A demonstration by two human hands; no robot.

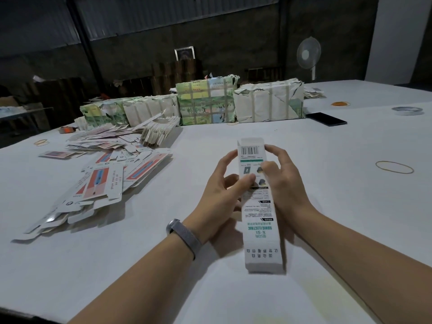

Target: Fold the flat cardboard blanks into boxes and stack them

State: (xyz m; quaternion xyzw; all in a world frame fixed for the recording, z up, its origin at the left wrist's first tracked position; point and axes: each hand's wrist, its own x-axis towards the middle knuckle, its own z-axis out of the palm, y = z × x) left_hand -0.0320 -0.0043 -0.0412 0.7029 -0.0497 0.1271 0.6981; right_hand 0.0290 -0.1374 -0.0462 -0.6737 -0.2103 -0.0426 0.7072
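Both hands (pixel 224 197) holding box (pixel 259 206), flat blanks (pixel 102 183) left

White table (pixel 327 230) bears flat blanks (pixel 102 181), wrapped bundles (pixel 205 102), rubber bands (pixel 394 166), tape (pixel 407 110).

Box (pixel 258 202) between left hand (pixel 222 195) and right hand (pixel 284 183), above table (pixel 327 253), long axis running away from body. Spread of flat blanks (pixel 98 178) on table left of left hand. Wrapped bundles (pixel 205 104) in row beyond both hands, at far table edge. Rubber band (pixel 394 167) on table right of right hand. Phone (pixel 326 119), tape roll (pixel 407 111) farther right, beyond rubber band. Fan (pixel 308 54) behind bundles, off table.
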